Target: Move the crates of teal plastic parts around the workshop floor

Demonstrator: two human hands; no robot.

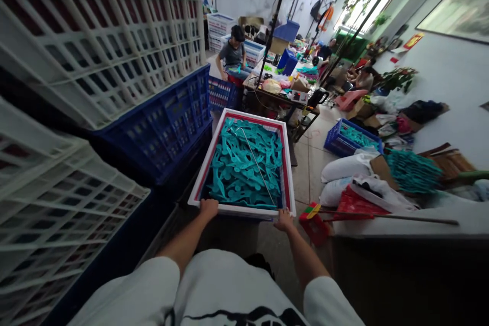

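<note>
In front of me is a white plastic crate [244, 210] with a red band inside its rim. Flat teal pieces [244, 168], cut in curvy shapes, fill it in a loose heap. A thin metal rod [255, 160] with a bent end lies across them. My left hand [209, 207] is closed over the near rim at the left corner. At the right corner my right hand [284, 220] grips the same rim. Both sets of fingers are partly hidden by the edge.
Stacked white crates [103, 35] and blue crates [160, 127] rise close on my left. Ahead, a person [234, 56] sits beside a cluttered worktable [275, 81]. To the right are a blue crate [336, 142] of teal pieces, white sacks [346, 168] and a red stool-like object [315, 224].
</note>
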